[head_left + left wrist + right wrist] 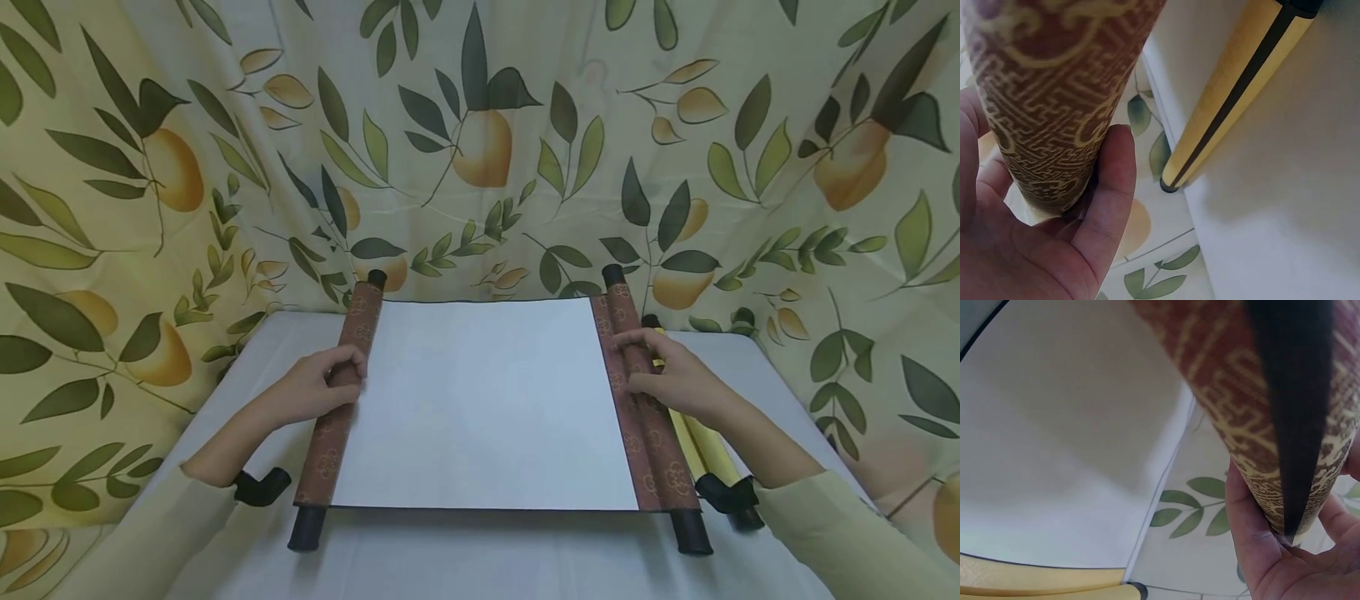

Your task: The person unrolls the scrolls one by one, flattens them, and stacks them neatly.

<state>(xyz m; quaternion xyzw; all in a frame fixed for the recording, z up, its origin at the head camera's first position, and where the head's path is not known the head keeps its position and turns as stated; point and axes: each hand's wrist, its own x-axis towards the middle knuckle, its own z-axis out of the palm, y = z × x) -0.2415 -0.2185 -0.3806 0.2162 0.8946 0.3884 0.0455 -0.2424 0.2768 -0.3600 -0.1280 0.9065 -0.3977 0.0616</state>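
Observation:
A hanging scroll lies unrolled in the head view, its blank white sheet [487,400] between two brown patterned rollers with black end knobs. My left hand [318,387] grips the left roller [330,454] partway up, and my right hand [678,379] holds the right roller [663,450], where some brown cloth shows beside it. Up close in the left wrist view, fingers and thumb curl round a brown, gold-patterned roll [1054,106]. The right wrist view has my fingers round a similar roll [1229,375] with a dark strip along it.
A yellow roll [708,450] with black ends lies right of the scroll, partly under my right forearm. Everything rests on a white-covered table [487,558]. Behind it hangs a leaf-and-fruit patterned curtain [570,50]. Black wrist mounts [262,487] stick out below both wrists.

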